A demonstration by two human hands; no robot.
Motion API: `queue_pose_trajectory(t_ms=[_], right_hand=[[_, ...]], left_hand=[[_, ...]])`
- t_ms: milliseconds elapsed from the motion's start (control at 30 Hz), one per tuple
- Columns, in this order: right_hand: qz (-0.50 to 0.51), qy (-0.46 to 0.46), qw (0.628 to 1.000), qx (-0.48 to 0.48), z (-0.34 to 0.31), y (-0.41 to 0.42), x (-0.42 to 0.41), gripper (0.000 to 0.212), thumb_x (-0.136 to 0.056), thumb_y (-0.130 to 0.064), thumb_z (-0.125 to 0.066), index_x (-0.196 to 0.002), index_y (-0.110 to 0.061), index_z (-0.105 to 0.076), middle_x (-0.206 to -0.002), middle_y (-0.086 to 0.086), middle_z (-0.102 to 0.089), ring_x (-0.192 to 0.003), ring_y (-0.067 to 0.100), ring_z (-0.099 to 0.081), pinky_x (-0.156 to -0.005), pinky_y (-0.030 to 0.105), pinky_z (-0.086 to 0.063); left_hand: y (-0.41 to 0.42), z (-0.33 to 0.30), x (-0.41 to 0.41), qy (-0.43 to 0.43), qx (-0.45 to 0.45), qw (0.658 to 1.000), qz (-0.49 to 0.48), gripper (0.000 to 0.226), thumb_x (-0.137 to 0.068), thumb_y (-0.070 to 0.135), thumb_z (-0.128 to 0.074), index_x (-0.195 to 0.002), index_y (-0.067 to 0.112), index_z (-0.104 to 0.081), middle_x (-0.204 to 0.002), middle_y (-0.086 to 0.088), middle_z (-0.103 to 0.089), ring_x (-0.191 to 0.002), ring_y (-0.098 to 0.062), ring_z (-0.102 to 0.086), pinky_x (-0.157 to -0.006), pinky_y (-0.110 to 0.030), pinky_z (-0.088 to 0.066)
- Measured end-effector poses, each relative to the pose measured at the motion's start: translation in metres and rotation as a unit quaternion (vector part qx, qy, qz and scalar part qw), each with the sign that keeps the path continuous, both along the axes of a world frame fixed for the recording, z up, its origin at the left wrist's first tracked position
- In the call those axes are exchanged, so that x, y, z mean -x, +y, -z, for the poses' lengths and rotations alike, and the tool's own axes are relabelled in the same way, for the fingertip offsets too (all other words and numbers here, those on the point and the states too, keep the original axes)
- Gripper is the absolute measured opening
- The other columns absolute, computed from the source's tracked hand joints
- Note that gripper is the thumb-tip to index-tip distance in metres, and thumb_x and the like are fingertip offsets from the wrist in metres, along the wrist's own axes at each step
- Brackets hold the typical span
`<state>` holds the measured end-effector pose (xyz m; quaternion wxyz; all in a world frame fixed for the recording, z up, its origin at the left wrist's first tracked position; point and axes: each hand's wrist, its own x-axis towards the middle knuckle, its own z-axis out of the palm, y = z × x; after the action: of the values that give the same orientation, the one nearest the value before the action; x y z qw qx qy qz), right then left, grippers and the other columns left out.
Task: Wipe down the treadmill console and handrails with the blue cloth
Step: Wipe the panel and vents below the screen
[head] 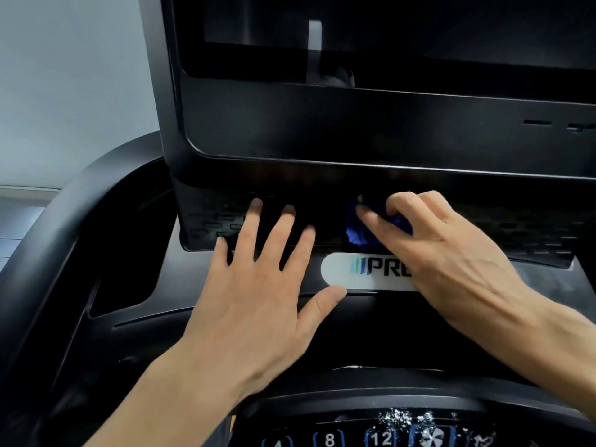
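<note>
The black treadmill console (pixel 371 137) fills the view, with a dark screen at the top. My left hand (pixel 258 285) lies flat on the console ledge, fingers spread and straight, fingertips against the vented panel below the screen. My right hand (pixel 445 250) grips the bunched blue cloth (pixel 361 230) and holds it in the dark recess under the screen housing, just above the white logo plate (pixel 348 275). Most of the cloth is hidden by my fingers. A curved black handrail (pixel 64 221) sweeps down the left side.
A keypad strip (pixel 371 437) with lit blue buttons marked 8 and 12 and a fan symbol sits at the bottom edge, with white specks above it. A deep cup pocket (pixel 129 262) opens left of my left hand. A pale wall is at the far left.
</note>
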<state>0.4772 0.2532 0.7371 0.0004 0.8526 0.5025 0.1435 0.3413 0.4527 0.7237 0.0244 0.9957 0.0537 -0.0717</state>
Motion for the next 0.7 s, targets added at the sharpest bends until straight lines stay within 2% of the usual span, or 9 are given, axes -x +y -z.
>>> queue_pose_trajectory(t_ms=[100, 267, 333, 467, 567, 633, 700], right_hand=[[-0.005, 0.020, 1.000, 0.009, -0.002, 0.018, 0.000, 0.063, -0.084, -0.007, -0.033, -0.144, -0.005, -0.051, -0.111, 0.013, -0.052, -0.086, 0.026, -0.044, -0.063, 0.036, -0.052], [0.011, 0.022, 1.000, 0.018, -0.004, 0.013, 0.000, 0.068, -0.076, 0.002, -0.054, -0.144, -0.004, -0.051, -0.106, 0.016, -0.052, -0.082, 0.029, -0.044, -0.059, 0.042, -0.053], [0.012, 0.020, 1.000, 0.011, -0.003, 0.019, 0.002, 0.064, -0.079, -0.001, -0.051, -0.143, -0.005, -0.052, -0.106, 0.016, -0.052, -0.082, 0.029, -0.044, -0.060, 0.042, -0.052], [-0.005, 0.034, 0.999, 0.012, -0.002, 0.032, 0.001, 0.061, -0.083, -0.011, -0.032, -0.140, -0.009, -0.055, -0.106, 0.013, -0.053, -0.083, 0.028, -0.045, -0.062, 0.038, -0.050], [0.030, 0.036, 0.998, 0.036, -0.006, -0.001, -0.003, 0.062, -0.083, -0.009, -0.031, -0.140, -0.009, -0.055, -0.107, 0.014, -0.050, -0.085, 0.029, -0.043, -0.064, 0.043, -0.052], [0.057, 0.034, 0.997, 0.041, -0.008, -0.027, -0.004, 0.061, -0.081, -0.006, -0.036, -0.139, -0.008, -0.057, -0.108, 0.015, -0.049, -0.086, 0.031, -0.044, -0.068, 0.045, -0.053], [0.082, 0.042, 0.995, 0.037, -0.007, -0.043, -0.006, 0.066, -0.074, 0.007, -0.050, -0.137, -0.009, -0.060, -0.109, 0.015, -0.049, -0.088, 0.031, -0.044, -0.070, 0.045, -0.054]], left_hand=[[-0.002, -0.001, -0.001, 0.004, 0.002, 1.000, 0.000, 0.085, -0.098, 0.075, -0.004, -0.158, 0.022, -0.031, -0.165, -0.007, -0.026, -0.155, -0.037, -0.009, -0.110, -0.064, -0.038], [0.000, -0.002, -0.001, 0.002, 0.005, 1.000, 0.004, 0.084, -0.098, 0.074, -0.007, -0.157, 0.021, -0.033, -0.163, -0.008, -0.029, -0.154, -0.037, -0.012, -0.108, -0.065, -0.040], [-0.001, -0.001, 0.000, 0.003, 0.002, 1.000, 0.005, 0.085, -0.098, 0.075, -0.007, -0.157, 0.020, -0.033, -0.164, -0.008, -0.028, -0.154, -0.037, -0.012, -0.108, -0.065, -0.039], [-0.002, -0.002, -0.001, 0.002, 0.002, 1.000, 0.003, 0.084, -0.098, 0.074, -0.007, -0.156, 0.020, -0.035, -0.164, -0.008, -0.028, -0.154, -0.037, -0.013, -0.108, -0.065, -0.039], [0.000, -0.002, 0.000, -0.003, 0.005, 1.000, 0.006, 0.083, -0.098, 0.074, -0.008, -0.157, 0.021, -0.034, -0.164, -0.007, -0.029, -0.154, -0.037, -0.014, -0.108, -0.064, -0.040], [0.000, -0.001, 0.001, -0.006, 0.006, 1.000, 0.007, 0.083, -0.099, 0.073, -0.010, -0.156, 0.019, -0.036, -0.163, -0.008, -0.031, -0.153, -0.039, -0.017, -0.107, -0.065, -0.041], [0.000, -0.001, 0.001, -0.006, 0.010, 1.000, 0.007, 0.082, -0.099, 0.073, -0.012, -0.155, 0.018, -0.038, -0.161, -0.009, -0.033, -0.152, -0.039, -0.019, -0.105, -0.065, -0.043]])
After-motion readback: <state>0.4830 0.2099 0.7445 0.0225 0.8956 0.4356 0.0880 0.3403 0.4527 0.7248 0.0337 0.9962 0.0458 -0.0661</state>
